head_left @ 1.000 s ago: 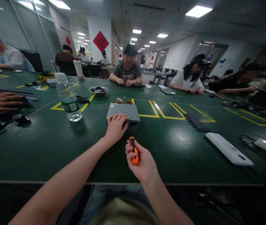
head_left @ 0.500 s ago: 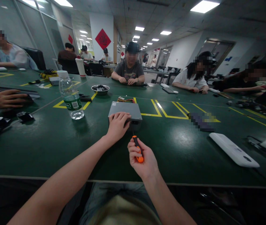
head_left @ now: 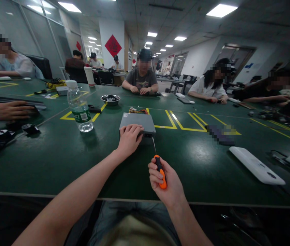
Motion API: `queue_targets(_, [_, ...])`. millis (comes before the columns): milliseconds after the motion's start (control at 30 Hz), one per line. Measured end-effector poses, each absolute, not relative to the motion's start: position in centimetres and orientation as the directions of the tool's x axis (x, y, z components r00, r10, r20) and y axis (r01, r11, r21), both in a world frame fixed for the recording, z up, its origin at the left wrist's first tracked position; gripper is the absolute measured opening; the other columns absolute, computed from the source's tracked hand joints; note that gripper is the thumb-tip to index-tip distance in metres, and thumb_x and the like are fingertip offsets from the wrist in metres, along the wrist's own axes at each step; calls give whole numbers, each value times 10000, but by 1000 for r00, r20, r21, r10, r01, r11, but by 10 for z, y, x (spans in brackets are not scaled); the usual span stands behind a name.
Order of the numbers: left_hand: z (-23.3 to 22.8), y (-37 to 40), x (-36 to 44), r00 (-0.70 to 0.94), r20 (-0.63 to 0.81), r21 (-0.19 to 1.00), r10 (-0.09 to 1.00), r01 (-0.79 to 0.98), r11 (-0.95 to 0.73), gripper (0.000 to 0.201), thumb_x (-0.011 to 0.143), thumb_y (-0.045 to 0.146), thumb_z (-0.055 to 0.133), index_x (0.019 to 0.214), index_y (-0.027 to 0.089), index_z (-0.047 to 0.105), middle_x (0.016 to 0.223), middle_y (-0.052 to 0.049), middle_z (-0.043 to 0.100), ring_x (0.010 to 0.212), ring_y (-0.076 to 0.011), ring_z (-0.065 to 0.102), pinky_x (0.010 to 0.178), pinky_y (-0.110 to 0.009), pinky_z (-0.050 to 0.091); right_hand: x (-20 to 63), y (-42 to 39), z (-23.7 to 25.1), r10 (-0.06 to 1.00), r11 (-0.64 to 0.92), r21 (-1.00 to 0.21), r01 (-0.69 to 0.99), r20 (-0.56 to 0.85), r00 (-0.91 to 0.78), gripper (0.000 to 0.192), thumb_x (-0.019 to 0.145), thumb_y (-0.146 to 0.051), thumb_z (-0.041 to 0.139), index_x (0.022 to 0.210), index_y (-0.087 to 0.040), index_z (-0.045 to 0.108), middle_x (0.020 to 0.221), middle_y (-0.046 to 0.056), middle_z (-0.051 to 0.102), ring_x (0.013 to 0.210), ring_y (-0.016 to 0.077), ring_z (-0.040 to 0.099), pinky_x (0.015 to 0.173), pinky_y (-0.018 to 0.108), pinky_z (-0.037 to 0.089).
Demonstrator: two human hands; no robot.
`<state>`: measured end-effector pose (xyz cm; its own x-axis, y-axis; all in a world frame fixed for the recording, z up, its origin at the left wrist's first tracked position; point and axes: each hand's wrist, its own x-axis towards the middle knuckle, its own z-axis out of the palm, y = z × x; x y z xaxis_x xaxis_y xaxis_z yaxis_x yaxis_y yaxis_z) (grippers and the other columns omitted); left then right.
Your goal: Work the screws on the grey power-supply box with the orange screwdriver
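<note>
Green table (head_left: 58,160), bright ceiling panels (head_left: 221,10)

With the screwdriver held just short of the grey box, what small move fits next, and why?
Probably ease the screwdriver tip forward into the near face of the grey metal box: the right hand grips the orange handle, the shaft points there, and the left hand steadies the box.

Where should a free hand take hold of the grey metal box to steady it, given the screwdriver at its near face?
Probably the flat top near the front-left corner, from above, where the left hand presses the grey metal box. The right hand aims the screwdriver at the near-right face, so keep that side clear.
</note>
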<state>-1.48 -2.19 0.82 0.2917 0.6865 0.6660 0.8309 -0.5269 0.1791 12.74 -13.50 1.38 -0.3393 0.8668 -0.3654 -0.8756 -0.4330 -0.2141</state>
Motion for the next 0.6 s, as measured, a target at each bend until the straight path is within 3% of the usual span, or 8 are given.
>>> queue_targets(167, [11, -32, -16, 320, 645, 178, 693, 820, -544, 326, 872, 191, 382, 1193, 196, 435, 1225, -70, 535, 1180, -183, 424, 1014, -404, 226, 136, -130, 6, 900, -331, -306, -893, -388, -201, 304, 927, -226, 269, 764, -119, 502, 581, -37, 424, 355, 3, 316, 302, 93, 271])
queue_targets(367, [8, -45, -9, 411, 598, 87, 688, 820, -566, 310, 840, 187, 428, 1123, 252, 537, 1382, -99, 343, 1311, -257, 251, 1061, -497, 145, 128, -131, 0, 939, -274, -407, -871, -309, -151, 294, 908, -222, 310, 736, -126, 529, 576, -25, 456, 353, 6, 319, 304, 101, 271])
queue_targets(600, [5, -49, -3, 430, 583, 81, 689, 813, -576, 390, 801, 191, 483, 1186, 235, 517, 1443, -121, 219, 1338, -296, 170, 1064, -538, 106, 129, -131, -5, 943, -287, -420, -861, -282, -177, 319, 907, -233, 311, 735, -116, 552, 579, -17, 465, 352, 6, 312, 306, 101, 272])
